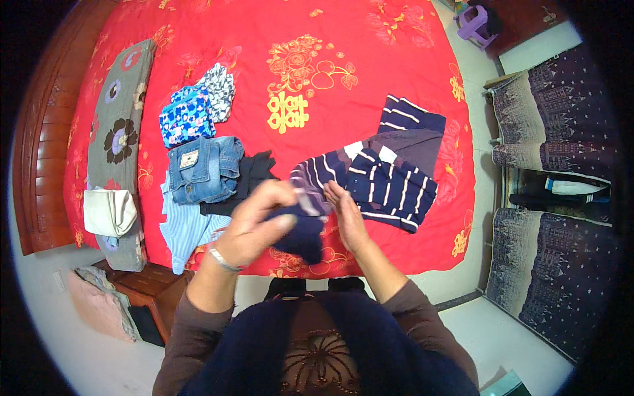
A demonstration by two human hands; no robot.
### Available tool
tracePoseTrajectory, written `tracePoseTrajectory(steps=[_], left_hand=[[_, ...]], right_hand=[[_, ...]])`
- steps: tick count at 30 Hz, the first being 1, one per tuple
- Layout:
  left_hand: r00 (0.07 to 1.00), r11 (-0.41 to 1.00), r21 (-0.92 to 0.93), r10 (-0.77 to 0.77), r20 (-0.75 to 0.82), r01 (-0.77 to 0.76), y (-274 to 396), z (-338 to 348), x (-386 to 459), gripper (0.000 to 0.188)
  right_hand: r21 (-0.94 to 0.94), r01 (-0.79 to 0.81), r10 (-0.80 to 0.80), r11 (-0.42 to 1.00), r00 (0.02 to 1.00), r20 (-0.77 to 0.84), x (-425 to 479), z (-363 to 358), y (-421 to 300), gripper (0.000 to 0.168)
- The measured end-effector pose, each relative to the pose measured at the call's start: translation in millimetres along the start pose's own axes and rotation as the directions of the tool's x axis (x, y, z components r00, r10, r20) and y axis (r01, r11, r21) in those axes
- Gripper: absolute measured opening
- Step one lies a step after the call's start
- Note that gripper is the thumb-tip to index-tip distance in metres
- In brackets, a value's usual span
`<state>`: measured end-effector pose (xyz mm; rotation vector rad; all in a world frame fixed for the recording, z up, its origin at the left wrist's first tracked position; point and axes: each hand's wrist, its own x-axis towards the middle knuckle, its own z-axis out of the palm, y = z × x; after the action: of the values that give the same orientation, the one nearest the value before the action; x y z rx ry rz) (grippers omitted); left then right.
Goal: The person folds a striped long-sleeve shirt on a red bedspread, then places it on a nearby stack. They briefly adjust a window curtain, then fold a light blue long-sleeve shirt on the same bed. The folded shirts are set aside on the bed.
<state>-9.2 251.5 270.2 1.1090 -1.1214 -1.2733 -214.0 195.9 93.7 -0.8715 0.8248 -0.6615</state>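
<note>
A navy knit shirt with white stripes (391, 185) lies partly folded on the red bedspread (346, 114), its greyish-purple section spread beyond the collar. My left hand (265, 222), blurred by motion and wearing a silver bracelet, grips the shirt's left part, probably a sleeve. Dark fabric hangs beneath that hand. Flat and with its fingers extended, my right hand (349, 218) touches the shirt at the bend near the middle. The fingertips of my left hand are too blurred to make out clearly.
Left of my hands lie a folded denim garment (205, 168), black cloth (252, 175), a blue striped garment (185, 237) and floral clothes (188, 116). Farther left are a folded grey floral blanket (119, 133) and white cloth (110, 212). A curtained rack (540, 262) stands right of the bed.
</note>
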Motion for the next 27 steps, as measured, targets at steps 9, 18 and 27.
tracePoseTrajectory(steps=[9,18,27], left_hand=[[0.847,0.981,-0.048,0.186,0.497,-0.187,-66,199,112,0.02],[0.834,0.992,0.122,-0.038,0.55,-0.036,-160,309,140,0.026],[0.816,0.995,0.104,-0.058,0.575,-0.002,-186,353,156,0.025]], right_hand=[[0.661,-0.101,0.172,0.744,0.984,-0.044,-53,-129,-37,0.06],[0.686,-0.001,0.169,0.728,0.97,-0.177,-85,-220,-37,0.059],[0.648,0.092,0.131,0.756,0.949,-0.287,-120,-294,-38,0.059]])
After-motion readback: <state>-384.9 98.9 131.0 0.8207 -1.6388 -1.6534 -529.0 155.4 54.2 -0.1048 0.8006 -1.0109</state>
